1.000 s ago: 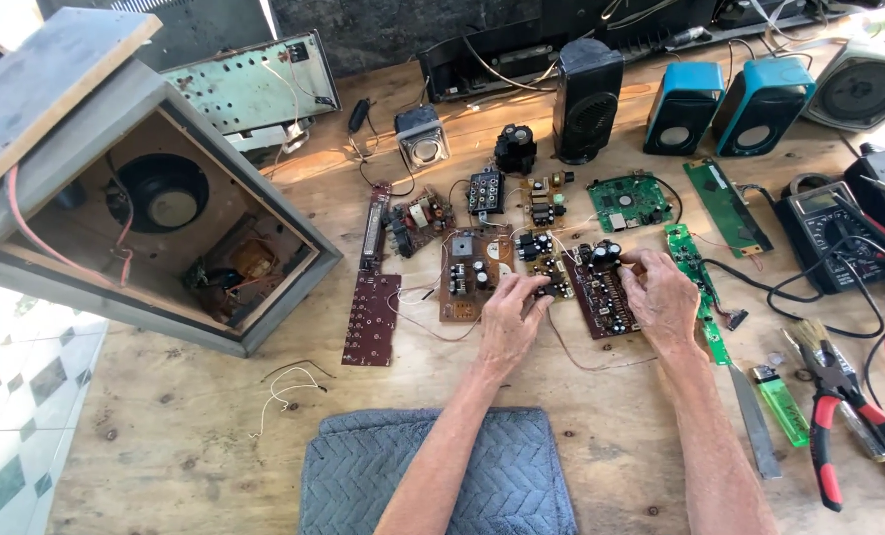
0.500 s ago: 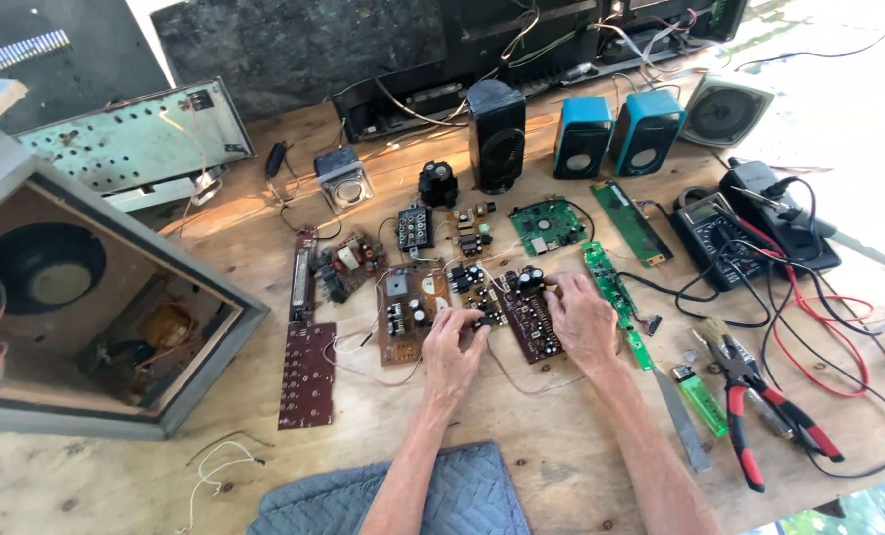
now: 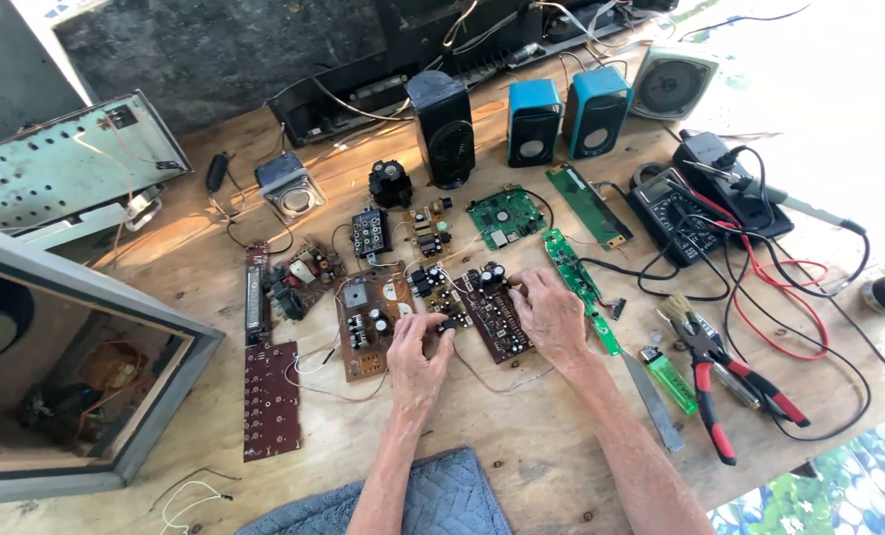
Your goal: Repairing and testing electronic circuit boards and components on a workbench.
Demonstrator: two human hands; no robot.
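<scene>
Both forearms bare, reaching forward from the lower edge and converging. Left hand (image 3: pixel 418 349) palm down, fingers curled, fingertips pinched together. Right hand (image 3: pixel 552 312) palm down, fingers bent, just beside it.

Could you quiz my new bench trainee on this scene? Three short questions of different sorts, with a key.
1. True or false: both hands touch the brown circuit board.
2. Which lies nearest the right hand? A) lighter B) long green board C) pliers
3. Fill in: the two small speakers at the back are ____ in colour.

Key:
1. True; the left hand pinches at its near corner, the right rests on its far edge.
2. B
3. blue
</scene>
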